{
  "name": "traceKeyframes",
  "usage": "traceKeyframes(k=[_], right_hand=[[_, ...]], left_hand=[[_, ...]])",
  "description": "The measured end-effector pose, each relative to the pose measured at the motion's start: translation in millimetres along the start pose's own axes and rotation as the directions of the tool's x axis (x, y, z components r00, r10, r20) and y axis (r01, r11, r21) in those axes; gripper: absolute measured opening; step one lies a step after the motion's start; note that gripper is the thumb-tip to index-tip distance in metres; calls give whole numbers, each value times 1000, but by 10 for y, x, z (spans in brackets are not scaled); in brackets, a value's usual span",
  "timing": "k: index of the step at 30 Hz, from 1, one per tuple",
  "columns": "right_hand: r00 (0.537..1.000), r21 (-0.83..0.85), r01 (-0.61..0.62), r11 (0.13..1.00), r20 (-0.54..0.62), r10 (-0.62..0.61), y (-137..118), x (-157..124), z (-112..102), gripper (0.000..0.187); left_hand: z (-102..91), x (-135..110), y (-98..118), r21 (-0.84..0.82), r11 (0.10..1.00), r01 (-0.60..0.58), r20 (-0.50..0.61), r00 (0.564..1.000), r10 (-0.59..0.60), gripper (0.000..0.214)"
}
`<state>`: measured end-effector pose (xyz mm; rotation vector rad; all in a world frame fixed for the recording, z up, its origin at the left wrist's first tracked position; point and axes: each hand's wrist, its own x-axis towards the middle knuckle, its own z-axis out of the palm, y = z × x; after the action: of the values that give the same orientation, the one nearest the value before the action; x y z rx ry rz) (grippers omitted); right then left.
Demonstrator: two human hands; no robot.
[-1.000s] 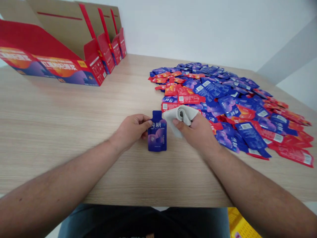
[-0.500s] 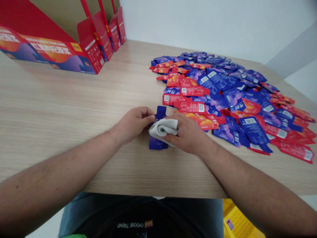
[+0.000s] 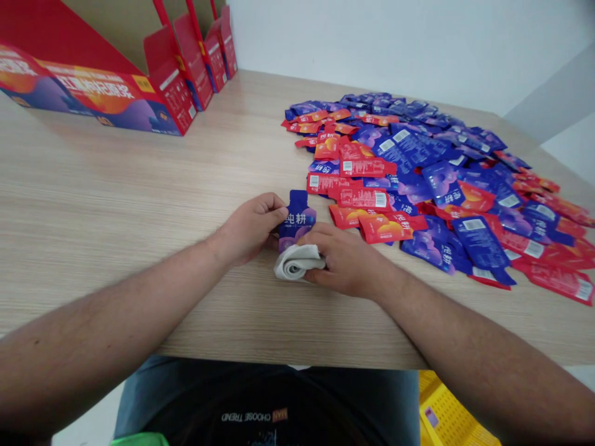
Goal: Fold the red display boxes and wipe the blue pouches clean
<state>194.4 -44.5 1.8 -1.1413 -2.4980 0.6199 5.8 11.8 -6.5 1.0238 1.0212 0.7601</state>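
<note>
My left hand point(image 3: 255, 226) pinches the left edge of a dark blue pouch point(image 3: 297, 214) with a narrow top and white lettering. My right hand point(image 3: 346, 260) is closed around a rolled white cloth point(image 3: 297, 263), which lies over the lower end of this pouch and hides it. The pouch stays near the table's front, between both hands. Just beyond my right hand, the nearest red-orange pouch point(image 3: 390, 228) lies at the edge of a wide pile.
A heap of blue and red pouches point(image 3: 423, 179) spreads over the right half of the wooden table point(image 3: 139, 186). Red and blue cartons point(image 3: 125, 102) stand at the back left. Below the table's edge at the right is a yellow basket point(image 3: 449, 412). A white wall rises behind.
The cloth in my right hand has slid down the pouch toward me, uncovering its lettering and purple print. My left hand keeps its hold on the pouch's edge.
</note>
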Motion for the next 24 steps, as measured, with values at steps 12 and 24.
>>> traceKeyframes(k=[12,24], right_hand=[[780,-1,-415,910,-515,355,355,46,-224,31],[823,59,-440,896,-374,428,286,55,-105,34]], left_hand=[[-97,-32,-26,275,958,-79,318,948,-13,11],[-1216,-66,364,532,844,-69,-239,944,228,14]])
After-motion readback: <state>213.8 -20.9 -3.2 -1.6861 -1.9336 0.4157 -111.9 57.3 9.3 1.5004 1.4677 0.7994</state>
